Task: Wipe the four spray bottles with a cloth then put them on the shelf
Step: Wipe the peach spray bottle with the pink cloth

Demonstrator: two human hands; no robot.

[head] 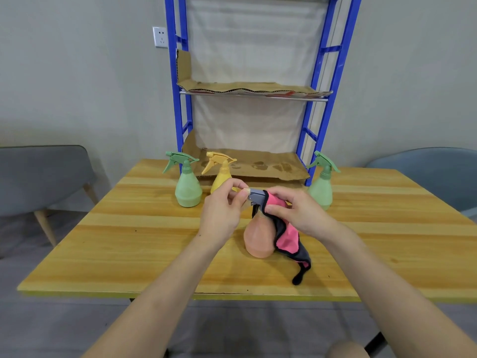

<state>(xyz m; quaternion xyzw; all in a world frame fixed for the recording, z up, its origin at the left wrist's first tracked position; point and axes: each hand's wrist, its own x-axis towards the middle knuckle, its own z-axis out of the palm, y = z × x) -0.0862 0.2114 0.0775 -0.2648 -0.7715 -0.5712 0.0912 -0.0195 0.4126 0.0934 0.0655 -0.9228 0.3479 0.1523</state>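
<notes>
An orange spray bottle is held above the middle of the wooden table. My left hand pinches the nozzle end of its grey spray head. My right hand presses a pink cloth with black trim over the rear of the head; the cloth hangs down beside the bottle. A green bottle and a yellow bottle stand at the back left, and another green bottle at the back right. The blue shelf rises behind them, its levels lined with cardboard.
Grey chairs stand at the left and right of the table. A wall socket sits left of the shelf frame. The lowest cardboard sheet overlaps the table's far edge.
</notes>
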